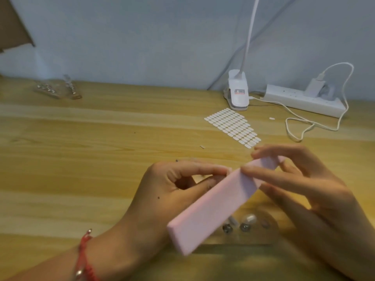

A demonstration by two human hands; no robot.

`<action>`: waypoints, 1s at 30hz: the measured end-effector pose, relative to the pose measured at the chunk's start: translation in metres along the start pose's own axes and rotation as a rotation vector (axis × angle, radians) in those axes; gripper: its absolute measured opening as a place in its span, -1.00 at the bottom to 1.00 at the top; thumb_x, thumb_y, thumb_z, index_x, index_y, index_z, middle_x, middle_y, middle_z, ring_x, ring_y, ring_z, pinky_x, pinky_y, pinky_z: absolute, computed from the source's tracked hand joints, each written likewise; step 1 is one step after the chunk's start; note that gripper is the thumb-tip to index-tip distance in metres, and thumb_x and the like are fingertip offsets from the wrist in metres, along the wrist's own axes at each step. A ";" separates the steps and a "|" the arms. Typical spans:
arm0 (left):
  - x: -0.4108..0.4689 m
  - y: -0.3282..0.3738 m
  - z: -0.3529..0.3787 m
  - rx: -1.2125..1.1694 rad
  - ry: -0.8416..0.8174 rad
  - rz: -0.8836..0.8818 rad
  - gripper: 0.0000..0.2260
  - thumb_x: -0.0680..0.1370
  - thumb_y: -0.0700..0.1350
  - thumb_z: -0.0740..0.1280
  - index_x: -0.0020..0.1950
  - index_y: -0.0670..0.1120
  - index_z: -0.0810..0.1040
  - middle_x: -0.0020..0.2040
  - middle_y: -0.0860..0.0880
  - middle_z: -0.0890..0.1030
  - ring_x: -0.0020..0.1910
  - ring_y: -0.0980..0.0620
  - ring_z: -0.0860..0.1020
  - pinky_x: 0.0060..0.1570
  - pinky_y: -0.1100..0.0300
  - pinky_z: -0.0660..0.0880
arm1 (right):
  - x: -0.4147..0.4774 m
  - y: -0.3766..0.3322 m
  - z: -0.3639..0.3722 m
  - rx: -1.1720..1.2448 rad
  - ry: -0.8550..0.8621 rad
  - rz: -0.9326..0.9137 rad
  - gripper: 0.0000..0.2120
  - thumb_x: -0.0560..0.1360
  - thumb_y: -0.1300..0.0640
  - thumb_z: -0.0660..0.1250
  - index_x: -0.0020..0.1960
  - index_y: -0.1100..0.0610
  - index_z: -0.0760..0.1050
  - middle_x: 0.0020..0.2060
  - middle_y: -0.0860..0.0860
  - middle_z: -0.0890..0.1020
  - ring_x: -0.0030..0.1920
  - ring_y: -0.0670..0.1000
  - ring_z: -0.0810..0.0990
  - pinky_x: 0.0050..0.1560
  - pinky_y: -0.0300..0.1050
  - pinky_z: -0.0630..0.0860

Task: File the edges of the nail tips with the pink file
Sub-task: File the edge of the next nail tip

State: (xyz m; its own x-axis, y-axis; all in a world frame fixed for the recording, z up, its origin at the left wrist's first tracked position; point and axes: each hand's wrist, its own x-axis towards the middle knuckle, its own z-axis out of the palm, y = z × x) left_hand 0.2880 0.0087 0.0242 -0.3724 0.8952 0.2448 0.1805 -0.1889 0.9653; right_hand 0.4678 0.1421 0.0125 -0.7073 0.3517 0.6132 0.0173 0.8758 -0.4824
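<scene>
Foam, by the look of it, makes up the pink file [213, 205]: a thick, blunt-edged block that we judge to be light, a little springy and matt enough not to slip. It hangs over the near middle of the worktop [101, 159], slanting from its near left end up to its far right end. We hold it only at that far right end. There our right hand [304, 189] pinches it between the thumb below and the fingers above, with one finger lying along the top face. Holding one end leaves the long faces free for stroking, though we expect a grip nearer the middle would steady it more.

Our left hand [172, 185] has thumb and forefinger pressed together right at the file's upper edge. They pinch something small, which we take to be a nail tip [228, 170], though blur hides its shape. Such a tip would be thin, slick and easily flicked away, so we would hold it by its sides, close to the edge being filed.

Below the file lies what seems a clear shallow tray [253, 245] with a few silvery pieces [245, 227] in it. Far left stands a clear holder [56, 89] with rows of small shiny pieces, too blurred to name.
</scene>
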 end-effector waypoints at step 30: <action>0.002 0.000 -0.001 -0.097 -0.108 -0.149 -0.84 0.37 -0.06 0.53 -0.09 0.14 0.71 -0.24 0.02 0.71 -0.49 0.10 0.57 -0.56 0.29 0.47 | 0.001 0.008 -0.003 -0.042 0.005 -0.042 -0.71 0.53 0.19 0.32 0.17 -0.10 0.60 0.16 0.07 0.51 0.26 0.03 0.50 0.21 -0.12 0.46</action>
State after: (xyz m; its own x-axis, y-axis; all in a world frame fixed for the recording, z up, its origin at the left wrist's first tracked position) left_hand 0.2868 0.0100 0.0244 -0.2877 0.9533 0.0920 0.0401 -0.0840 0.9957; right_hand 0.4691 0.1502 0.0113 -0.7044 0.3156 0.6357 0.0174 0.9031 -0.4291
